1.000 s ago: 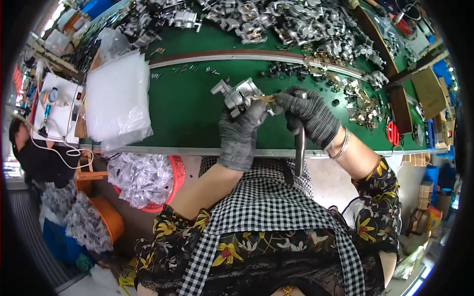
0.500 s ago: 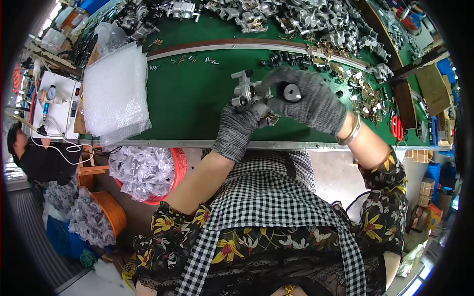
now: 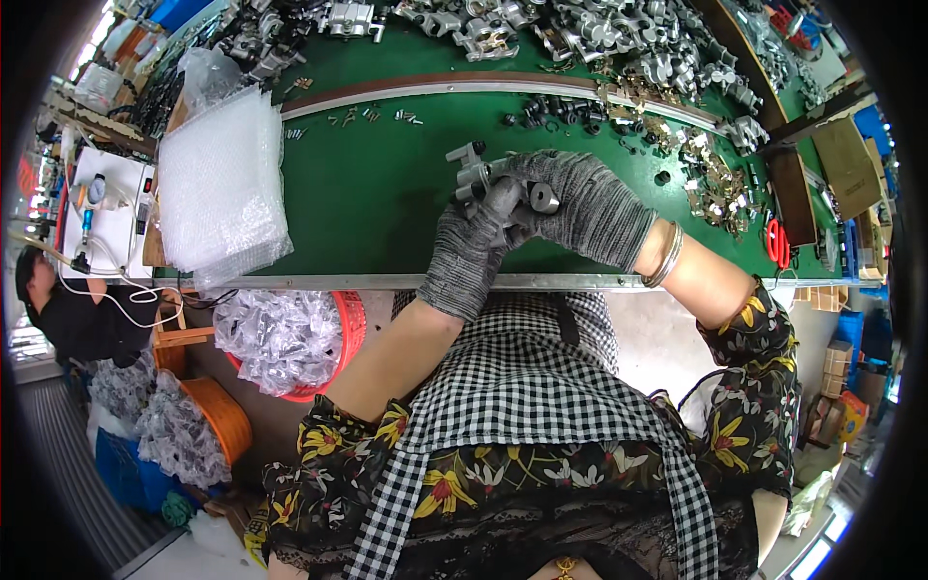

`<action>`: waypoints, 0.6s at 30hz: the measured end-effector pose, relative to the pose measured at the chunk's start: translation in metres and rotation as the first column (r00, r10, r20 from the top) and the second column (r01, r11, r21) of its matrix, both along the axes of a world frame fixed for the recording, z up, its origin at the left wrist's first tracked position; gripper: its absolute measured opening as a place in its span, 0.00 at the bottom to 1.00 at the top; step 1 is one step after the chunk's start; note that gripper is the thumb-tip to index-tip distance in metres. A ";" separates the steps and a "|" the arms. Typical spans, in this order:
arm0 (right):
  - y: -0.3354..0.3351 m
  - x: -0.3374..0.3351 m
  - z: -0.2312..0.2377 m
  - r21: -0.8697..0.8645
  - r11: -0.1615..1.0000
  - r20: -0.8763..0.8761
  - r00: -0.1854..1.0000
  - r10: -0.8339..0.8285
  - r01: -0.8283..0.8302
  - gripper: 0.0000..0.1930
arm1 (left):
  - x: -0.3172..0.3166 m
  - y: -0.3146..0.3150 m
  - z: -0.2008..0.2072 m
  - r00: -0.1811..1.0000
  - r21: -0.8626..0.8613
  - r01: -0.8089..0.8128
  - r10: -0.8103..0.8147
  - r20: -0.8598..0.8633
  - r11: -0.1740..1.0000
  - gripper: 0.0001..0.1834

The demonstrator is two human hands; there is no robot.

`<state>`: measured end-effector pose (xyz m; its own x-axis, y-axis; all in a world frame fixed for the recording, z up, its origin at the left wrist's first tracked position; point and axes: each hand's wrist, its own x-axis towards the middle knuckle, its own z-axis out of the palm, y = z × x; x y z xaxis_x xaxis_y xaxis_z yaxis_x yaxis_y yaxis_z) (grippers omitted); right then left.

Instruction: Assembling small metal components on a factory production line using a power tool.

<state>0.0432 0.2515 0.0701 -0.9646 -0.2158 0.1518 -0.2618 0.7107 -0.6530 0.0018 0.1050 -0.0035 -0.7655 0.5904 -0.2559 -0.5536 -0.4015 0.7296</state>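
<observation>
Both my hands wear grey knit gloves and meet above the green table, close to its front edge. My left hand is closed round a silver cast-metal fitting, which sticks out above the thumb. In my right hand, bent fingers grip a metal cylinder with a dark hole in its round end. The cylinder is up against the fitting's right side. Fingers hide where the two touch, so I cannot tell whether they are joined.
A stack of bubble-wrap sheets lies at the left. Behind a curved metal strip are heaps of silver castings. Black rings, brass-coloured clips and red-handled scissors lie right. A red basket of bagged parts stands below.
My right hand has moved left and slightly down, bringing the cylinder against the fitting. The left thumb now lies over the fitting's front.
</observation>
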 end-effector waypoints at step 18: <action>-0.004 -0.041 -0.012 -0.295 0.938 0.085 0.972 0.218 -0.184 0.10 | 0.004 -0.052 0.011 0.977 -0.115 0.040 -0.014 0.212 0.993 0.19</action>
